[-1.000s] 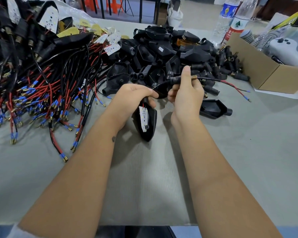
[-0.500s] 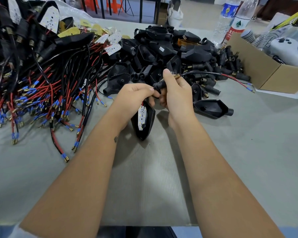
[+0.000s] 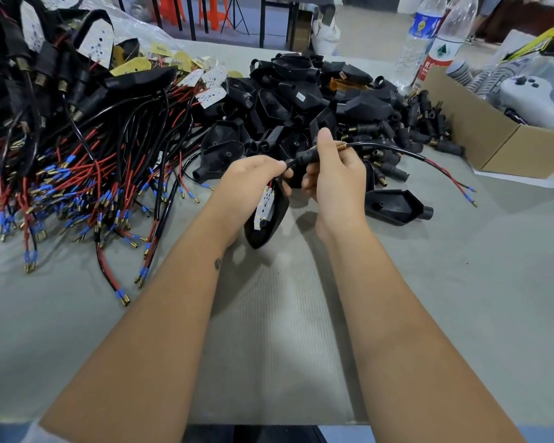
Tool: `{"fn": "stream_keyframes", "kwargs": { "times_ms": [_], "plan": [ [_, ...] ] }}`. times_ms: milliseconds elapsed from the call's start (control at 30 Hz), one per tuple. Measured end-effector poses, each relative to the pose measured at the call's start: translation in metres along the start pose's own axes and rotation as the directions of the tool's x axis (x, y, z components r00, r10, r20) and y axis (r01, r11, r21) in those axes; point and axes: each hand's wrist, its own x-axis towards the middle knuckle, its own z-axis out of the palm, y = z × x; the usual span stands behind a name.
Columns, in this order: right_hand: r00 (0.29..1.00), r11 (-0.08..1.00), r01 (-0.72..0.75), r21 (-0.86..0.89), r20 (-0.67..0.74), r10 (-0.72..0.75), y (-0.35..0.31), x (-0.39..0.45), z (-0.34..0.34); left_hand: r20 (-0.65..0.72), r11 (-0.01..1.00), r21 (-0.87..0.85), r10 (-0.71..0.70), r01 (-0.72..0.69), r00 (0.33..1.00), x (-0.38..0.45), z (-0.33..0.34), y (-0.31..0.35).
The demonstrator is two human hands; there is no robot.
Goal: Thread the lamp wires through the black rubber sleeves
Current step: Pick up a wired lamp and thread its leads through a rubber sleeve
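My left hand grips a black lamp housing with a white LED board facing me. My right hand pinches a black rubber sleeve with a brass threaded end. The lamp wire runs through the sleeve and out to the right, ending in red and black leads with blue-capped terminals. The two hands are almost touching above the grey table.
A big tangle of wired lamps covers the left. Black housings and loose sleeves are heaped behind my hands; one housing lies at right. A cardboard box and two bottles stand far right.
My right hand slid the sleeve left along the wire toward the lamp housing, so more wire now sticks out to the right. My left hand stayed on the housing.
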Motion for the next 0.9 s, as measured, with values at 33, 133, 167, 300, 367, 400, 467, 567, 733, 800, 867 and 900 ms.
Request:
{"fn": "stream_keyframes", "kwargs": {
  "times_ms": [33,133,167,300,367,400,467,567,733,800,867,900],
  "plan": [
    [1.000,1.000,0.008,-0.017,0.003,-0.008,0.0002,-0.0005,-0.0002,0.000,1.000,0.025,0.019,-0.019,1.000,0.0000,0.0000,-0.0007],
    [0.998,0.995,0.053,-0.087,0.043,-0.050,0.0026,-0.0027,0.0023,-0.001,0.997,0.056,0.045,-0.044,0.999,-0.0001,0.0001,-0.0017],
    [0.996,0.991,0.067,-0.118,0.060,-0.061,0.0038,-0.0035,0.0038,-0.008,0.998,0.053,0.046,-0.045,0.999,-0.0001,0.0000,-0.0020],
    [0.995,0.982,0.060,-0.178,0.087,-0.045,0.0052,-0.0053,0.0074,-0.036,0.998,0.050,0.045,-0.043,0.998,0.0013,0.0003,-0.0039],
    [0.997,0.985,0.042,-0.170,0.074,-0.030,0.0041,-0.0051,0.0066,-0.024,0.999,0.038,0.033,-0.032,0.999,0.0020,0.0007,-0.0044],
    [0.997,0.987,0.031,-0.156,0.069,-0.020,0.0035,-0.0051,0.0059,-0.015,0.999,0.030,0.030,-0.030,0.999,0.0024,0.0009,-0.0043],
    [0.998,0.995,0.006,-0.101,0.065,0.000,0.0024,-0.0051,0.0048,-0.007,0.999,0.015,0.035,-0.035,0.999,0.0027,0.0012,-0.0025],
    [0.998,0.999,-0.029,-0.041,0.046,0.030,0.0002,-0.0040,0.0024,-0.035,0.999,-0.043,0.021,-0.023,0.999,0.0032,0.0012,-0.0017],
    [0.999,0.999,-0.042,-0.011,0.012,0.042,0.0000,-0.0023,0.0004,-0.017,0.998,-0.026,0.053,-0.053,0.998,0.0036,0.0006,-0.0022],
    [0.999,0.999,-0.039,-0.015,-0.018,0.039,-0.0003,-0.0018,0.0002,0.031,0.997,0.012,0.081,-0.081,0.996,0.0026,0.0002,-0.0030],
    [0.998,0.999,-0.044,-0.005,-0.036,0.044,-0.0009,-0.0006,-0.0005,0.050,0.992,0.059,0.109,-0.112,0.993,0.0025,0.0011,-0.0047],
    [0.998,0.999,-0.044,-0.009,-0.038,0.044,-0.0009,0.0000,-0.0010,0.042,0.990,0.072,0.116,-0.119,0.992,0.0027,0.0019,-0.0054]
  ]
}}
